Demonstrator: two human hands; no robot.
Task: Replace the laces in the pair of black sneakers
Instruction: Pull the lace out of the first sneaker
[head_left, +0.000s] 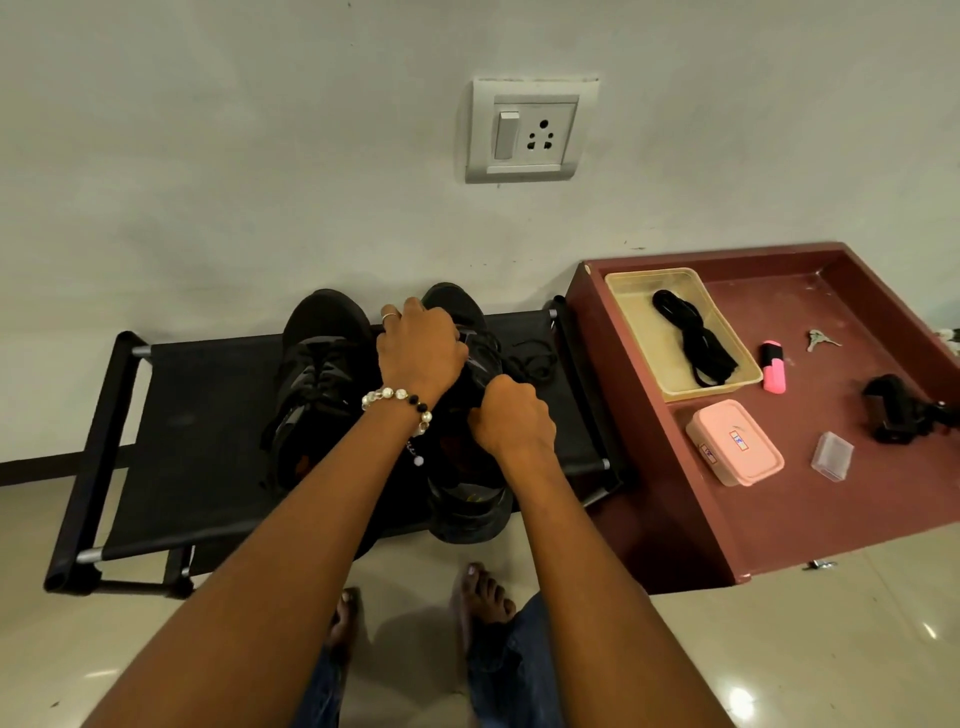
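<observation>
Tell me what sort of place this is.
Most likely a room in a home: a plain wall with a switch-and-socket plate, a glossy tiled floor, a low black shoe rack holding sneakers, and a maroon table with household odds and ends.

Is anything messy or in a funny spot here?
A loose black lace lies in a tangle on the black rack, right of the sneakers. Another black lace bundle sits neatly in the clear tray. Nothing looks spilled or broken.

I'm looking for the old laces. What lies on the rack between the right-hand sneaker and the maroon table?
In the head view, a loose black lace lies on the black rack between the right sneaker and the maroon table.
</observation>
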